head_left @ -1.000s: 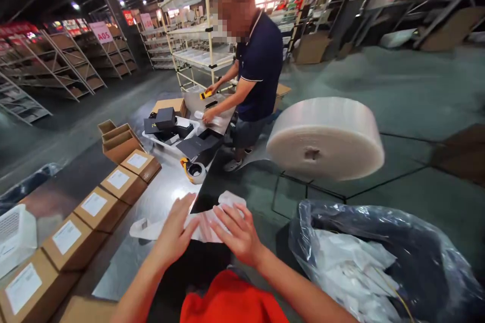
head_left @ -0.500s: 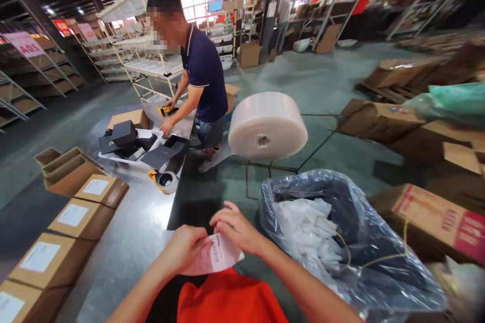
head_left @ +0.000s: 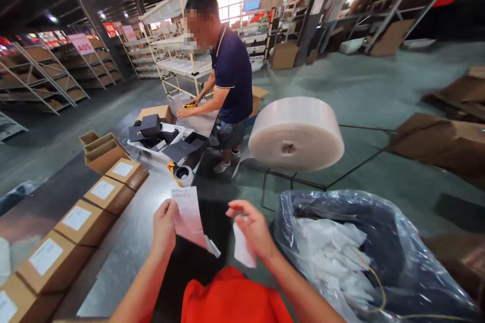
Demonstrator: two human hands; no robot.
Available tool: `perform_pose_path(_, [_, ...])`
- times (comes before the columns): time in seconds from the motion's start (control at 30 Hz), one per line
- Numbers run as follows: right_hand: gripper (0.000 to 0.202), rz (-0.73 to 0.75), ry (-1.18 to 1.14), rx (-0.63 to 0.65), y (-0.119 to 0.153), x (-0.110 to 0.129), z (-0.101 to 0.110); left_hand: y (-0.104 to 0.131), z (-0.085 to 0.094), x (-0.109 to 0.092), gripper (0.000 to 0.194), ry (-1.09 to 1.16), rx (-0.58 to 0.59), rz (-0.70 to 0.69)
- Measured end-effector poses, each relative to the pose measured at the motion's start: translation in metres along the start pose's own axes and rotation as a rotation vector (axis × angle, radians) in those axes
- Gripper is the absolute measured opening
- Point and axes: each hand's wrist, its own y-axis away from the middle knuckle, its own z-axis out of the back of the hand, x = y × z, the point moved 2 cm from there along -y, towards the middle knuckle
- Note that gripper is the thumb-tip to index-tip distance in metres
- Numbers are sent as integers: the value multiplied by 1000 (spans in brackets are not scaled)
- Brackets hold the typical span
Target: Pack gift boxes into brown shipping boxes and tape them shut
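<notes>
My left hand (head_left: 165, 224) is closed on the edge of a printed shipping label (head_left: 188, 214), with a barcode along its top. The label hangs down, and its lower right corner is folded over. To its right, my right hand (head_left: 253, 229) is closed around a small white paper slip (head_left: 243, 246), which sticks out below the fingers. A gap separates the two papers. A tape dispenser (head_left: 181, 174) with a yellow part lies on the metal table (head_left: 142, 212) beyond my left hand.
Labelled cartons (head_left: 78, 218) line the table's left side. A white tray (head_left: 151, 149) of dark boxes stands farther back, near a co-worker (head_left: 235, 70). To the right are a large plastic film roll (head_left: 297, 133) and a lined bin (head_left: 394, 232) holding white scraps.
My hands have moved apart. The label is now in my left hand alone, raised and turned, and a separate white slip shows in my right. The view has swung left.
</notes>
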Motion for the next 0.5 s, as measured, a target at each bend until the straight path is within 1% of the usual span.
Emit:
perform_pose_path(0.07, [54,0,33,192,7,-2,-26,3,-12,3,34,182,-23,76])
perform_pose_path(0.1, [50,-28,45,258,11,-5,-38,5,-17,6,34,242,-18,111])
perform_pose_path(0.17, [31,-87,72,304,18,-12,-54,10,-24,13,31,286,-30,150])
perform_pose_path(0.2, [30,-95,102,298,19,-14,-57,12,-24,16,29,261,-57,138])
perform_pose_path(0.23, [33,-86,152,281,20,-16,-57,14,-21,17,28,194,-107,87])
perform_pose_path(0.27, [35,-67,216,265,21,-17,-55,17,-17,17,30,78,-166,-9])
perform_pose_path(0.3, [34,-47,277,271,21,-17,-52,21,-12,13,34,-95,-211,-154])
perform_pose_path(0.33, [32,-39,324,302,21,-16,-49,26,-9,9,39,-318,-212,-334])
perform_pose_path(0.37, [29,-43,352,350,20,-15,-45,31,-9,3,40,-562,-147,-523])
perform_pose_path(0.4, [25,-50,365,403,20,-14,-41,37,-11,-1,37,-800,-16,-695])
perform_pose_path(0.43, [21,-54,369,457,20,-12,-38,43,-14,-3,30,-1012,164,-822])
perform_pose_path(0.47, [18,-50,375,504,20,-10,-35,48,-18,-4,20,-1185,362,-894])
perform_pose_path(0.5, [16,-39,386,542,20,-8,-32,51,-21,-3,16,-1319,540,-911])
